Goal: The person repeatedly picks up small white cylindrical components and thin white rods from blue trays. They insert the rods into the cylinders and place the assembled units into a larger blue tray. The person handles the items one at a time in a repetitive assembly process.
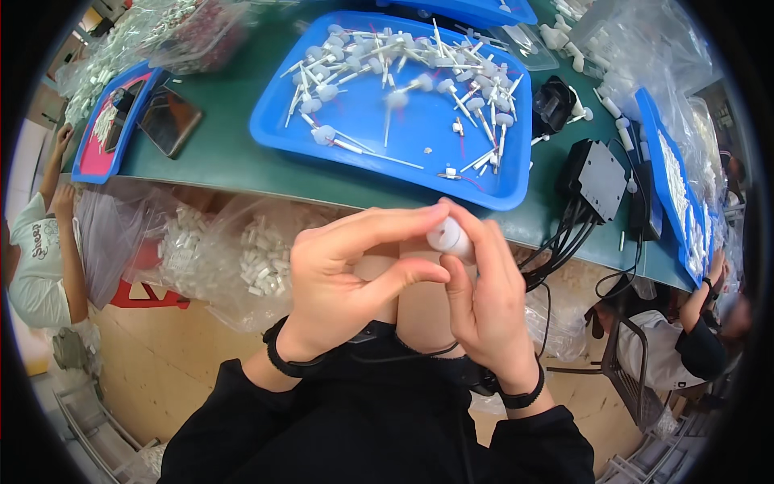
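Observation:
In front of my lap, both hands are up at the table's near edge around a small white plastic cylinder (450,239), its round end turned up. My right hand (493,310) grips it between thumb and fingers. My left hand (343,270) curves in from the other side, its index fingertip at the cylinder's top and its thumb tip just below, against my right thumb. Beyond them lies a blue tray (268,121) holding several white parts (326,135) with round translucent caps, thin white stems and fine red wires.
A black box with cables (597,181) sits right of the tray. A phone (169,121) and a smaller blue tray (133,149) lie left. Bags of white pieces (266,258) hang below the table edge. Co-workers sit at left (40,266) and right (661,347).

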A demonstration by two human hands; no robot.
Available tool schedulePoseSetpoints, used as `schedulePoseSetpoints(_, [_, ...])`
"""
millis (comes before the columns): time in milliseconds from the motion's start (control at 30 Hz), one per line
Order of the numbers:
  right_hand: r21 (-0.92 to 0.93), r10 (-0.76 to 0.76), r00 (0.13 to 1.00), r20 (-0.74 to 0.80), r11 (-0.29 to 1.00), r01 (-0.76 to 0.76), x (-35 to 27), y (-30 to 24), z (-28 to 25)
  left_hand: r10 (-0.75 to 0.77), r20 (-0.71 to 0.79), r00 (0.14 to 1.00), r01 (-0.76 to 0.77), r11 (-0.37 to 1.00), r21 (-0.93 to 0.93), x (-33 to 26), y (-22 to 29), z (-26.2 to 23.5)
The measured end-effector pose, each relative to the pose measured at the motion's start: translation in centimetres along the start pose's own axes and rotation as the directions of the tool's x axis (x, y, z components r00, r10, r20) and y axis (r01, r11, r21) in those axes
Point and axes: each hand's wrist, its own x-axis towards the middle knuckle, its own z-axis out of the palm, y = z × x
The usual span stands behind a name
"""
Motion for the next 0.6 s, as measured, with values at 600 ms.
schedulePoseSetpoints(600, [0.844,0.102,0.839,0.534,-0.121,-0.523,-0.4,0.9,0.5,-0.077,0.064,0.995,0.093,0.953,-0.287,-1.2,-1.3,-1.2])
